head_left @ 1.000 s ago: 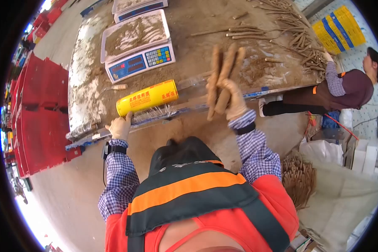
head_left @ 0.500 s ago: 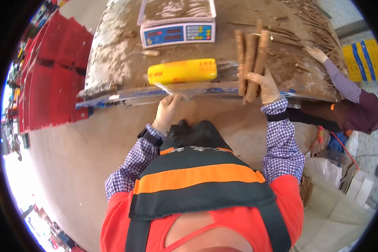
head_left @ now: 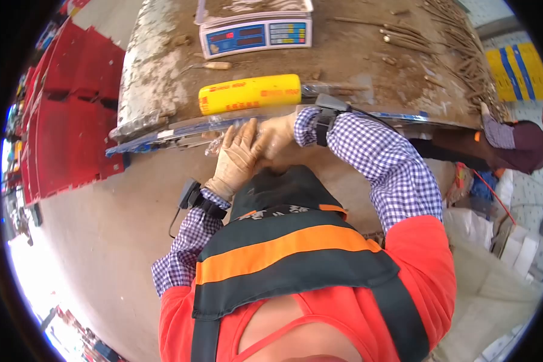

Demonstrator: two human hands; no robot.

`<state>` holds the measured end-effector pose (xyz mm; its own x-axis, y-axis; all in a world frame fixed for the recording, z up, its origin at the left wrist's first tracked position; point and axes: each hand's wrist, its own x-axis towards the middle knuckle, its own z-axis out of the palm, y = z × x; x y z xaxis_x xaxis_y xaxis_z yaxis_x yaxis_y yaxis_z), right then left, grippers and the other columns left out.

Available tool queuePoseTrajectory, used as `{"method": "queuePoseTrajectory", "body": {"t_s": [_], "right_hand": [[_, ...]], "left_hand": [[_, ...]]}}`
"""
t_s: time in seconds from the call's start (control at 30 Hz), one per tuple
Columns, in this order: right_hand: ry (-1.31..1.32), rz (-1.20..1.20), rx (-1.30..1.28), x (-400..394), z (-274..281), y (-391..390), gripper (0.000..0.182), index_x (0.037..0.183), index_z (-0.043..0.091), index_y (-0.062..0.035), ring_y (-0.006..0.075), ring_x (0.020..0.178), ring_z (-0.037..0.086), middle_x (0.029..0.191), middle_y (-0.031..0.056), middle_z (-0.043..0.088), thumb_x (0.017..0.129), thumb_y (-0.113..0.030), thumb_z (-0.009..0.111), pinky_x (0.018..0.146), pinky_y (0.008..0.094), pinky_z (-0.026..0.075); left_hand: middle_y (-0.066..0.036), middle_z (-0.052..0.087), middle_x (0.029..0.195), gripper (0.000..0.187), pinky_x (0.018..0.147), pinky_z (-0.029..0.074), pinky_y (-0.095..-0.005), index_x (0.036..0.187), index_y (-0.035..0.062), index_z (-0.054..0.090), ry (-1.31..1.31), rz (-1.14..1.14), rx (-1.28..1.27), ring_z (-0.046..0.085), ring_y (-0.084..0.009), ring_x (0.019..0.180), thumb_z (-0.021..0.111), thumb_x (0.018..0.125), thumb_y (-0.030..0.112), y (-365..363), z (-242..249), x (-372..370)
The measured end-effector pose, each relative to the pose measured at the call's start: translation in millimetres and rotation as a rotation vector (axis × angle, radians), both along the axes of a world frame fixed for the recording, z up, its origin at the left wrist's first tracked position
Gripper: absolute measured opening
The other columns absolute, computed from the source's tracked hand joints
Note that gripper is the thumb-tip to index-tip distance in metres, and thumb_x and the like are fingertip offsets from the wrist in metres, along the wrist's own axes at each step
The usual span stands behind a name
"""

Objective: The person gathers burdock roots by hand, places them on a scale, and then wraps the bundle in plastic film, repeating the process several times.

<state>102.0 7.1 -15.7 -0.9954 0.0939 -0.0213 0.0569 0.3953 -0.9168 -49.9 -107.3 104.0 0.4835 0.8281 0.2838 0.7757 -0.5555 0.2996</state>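
Centrally, your left hand slants toward the table's near edge beside your right hand; neither grip is discernible.

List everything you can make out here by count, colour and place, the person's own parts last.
Table: one, dirt-brown, centre top.
Wrap roll: one, yellow, near table edge.
Clear film: count unclear, colourless, below the roll.
Scale: one, white and blue, beyond the roll.
Wooden handle: one, tan, between scale and roll.
Sticks: many, brown, table's right side.
Bins: count unclear, red, left.
Co-worker: one, dark clothing, right.
Apron: one, dark with orange band, bottom centre.
Left hand: one, cream-gloved, below the roll.
Right hand: one, cream-gloved, beside left.
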Motion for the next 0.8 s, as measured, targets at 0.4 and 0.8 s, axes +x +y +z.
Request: {"method": "queuePoseTrajectory", "body": {"t_s": [0.4, 0.8], "right_hand": [[-0.450, -0.860, 0.696, 31, 141, -76, 0.097, 0.146, 0.028, -0.0034, 0.0294, 0.128, 0.048, 0.141, 0.0167, 0.046, 0.071, -0.041, 0.077, 0.108, 0.0495, 0.032], [-0.691, -0.336, 0.354, 17, 96, -57, 0.063, 0.101, 0.059, 0.0026, 0.0356, 0.092, 0.066, 0.098, 0.0246, 0.067, 0.060, -0.042, 0.078, 0.082, 0.0409, 0.053]], "left_hand": [[-0.010, 0.070, 0.092, 0.043, 0.072, 0.052, -0.0336, 0.102, 0.0024, 0.065, -0.055, -0.262, -0.962, 0.066, -0.0217, 0.080, 0.080, 0.066, 0.022, 66, -57, -27], [-0.021, 0.063, 0.100, 0.082, 0.082, 0.051, -0.0439, 0.116, -0.0008, 0.053, 0.209, -0.039, -0.467, 0.062, -0.0366, 0.098, 0.085, 0.056, 0.045, -1, -28, -5]]}}
